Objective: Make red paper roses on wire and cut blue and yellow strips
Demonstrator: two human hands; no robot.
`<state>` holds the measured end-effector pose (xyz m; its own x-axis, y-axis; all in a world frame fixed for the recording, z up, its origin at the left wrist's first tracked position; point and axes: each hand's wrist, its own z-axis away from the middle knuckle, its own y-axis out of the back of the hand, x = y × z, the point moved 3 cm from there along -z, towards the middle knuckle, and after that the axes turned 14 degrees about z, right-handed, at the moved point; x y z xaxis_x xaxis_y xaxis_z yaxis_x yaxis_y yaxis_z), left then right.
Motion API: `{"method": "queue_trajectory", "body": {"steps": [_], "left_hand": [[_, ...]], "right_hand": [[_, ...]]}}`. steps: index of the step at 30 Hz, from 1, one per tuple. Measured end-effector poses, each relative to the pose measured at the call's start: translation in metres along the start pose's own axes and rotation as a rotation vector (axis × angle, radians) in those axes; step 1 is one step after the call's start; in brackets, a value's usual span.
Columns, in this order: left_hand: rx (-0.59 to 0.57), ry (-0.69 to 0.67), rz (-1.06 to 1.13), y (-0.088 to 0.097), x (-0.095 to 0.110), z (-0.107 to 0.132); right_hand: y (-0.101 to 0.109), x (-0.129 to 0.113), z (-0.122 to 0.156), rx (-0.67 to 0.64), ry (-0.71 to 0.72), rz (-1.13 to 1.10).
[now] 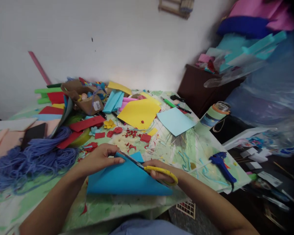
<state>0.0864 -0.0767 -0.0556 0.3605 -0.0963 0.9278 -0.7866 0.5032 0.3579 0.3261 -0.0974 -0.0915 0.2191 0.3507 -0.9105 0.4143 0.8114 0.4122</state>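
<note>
Cutting folded blue craft sheet point(126, 178), yellow scissors point(168, 172) in right hand point(155, 169)

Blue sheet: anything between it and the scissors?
Nothing between them: the blades of the scissors already lie across the upper corner of the blue sheet. The left hand, holding the sheet, sits right beside the blade tips.

The folded sheet of craft paper point(127, 176) is bright blue, the scissors' handle point(161, 174) yellow, the yarn heap point(34, 160) periwinkle blue, and the bench cover point(22, 205) mottled green and white, with red paper scraps point(132, 133).
</note>
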Motion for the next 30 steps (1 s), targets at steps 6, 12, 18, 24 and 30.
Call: {"method": "queue_trajectory", "body": {"steps": [6,12,18,24,30], "left_hand": [[0.023,0.002,-0.015,0.003,-0.001,-0.002],[-0.002,0.061,0.049,-0.002,-0.004,-0.001],[-0.016,0.11,0.141,-0.004,-0.008,-0.001],[0.084,0.084,0.15,0.014,-0.004,0.009],[0.223,0.077,0.184,0.035,-0.016,0.02]], "right_hand": [[0.001,0.002,-0.006,0.03,-0.004,-0.047],[0.002,-0.002,-0.006,0.043,-0.004,-0.027],[-0.006,0.004,-0.005,0.046,-0.11,-0.162],[0.012,-0.003,0.009,0.179,-0.166,-0.226],[0.058,0.024,0.04,0.616,-0.587,0.578]]}}
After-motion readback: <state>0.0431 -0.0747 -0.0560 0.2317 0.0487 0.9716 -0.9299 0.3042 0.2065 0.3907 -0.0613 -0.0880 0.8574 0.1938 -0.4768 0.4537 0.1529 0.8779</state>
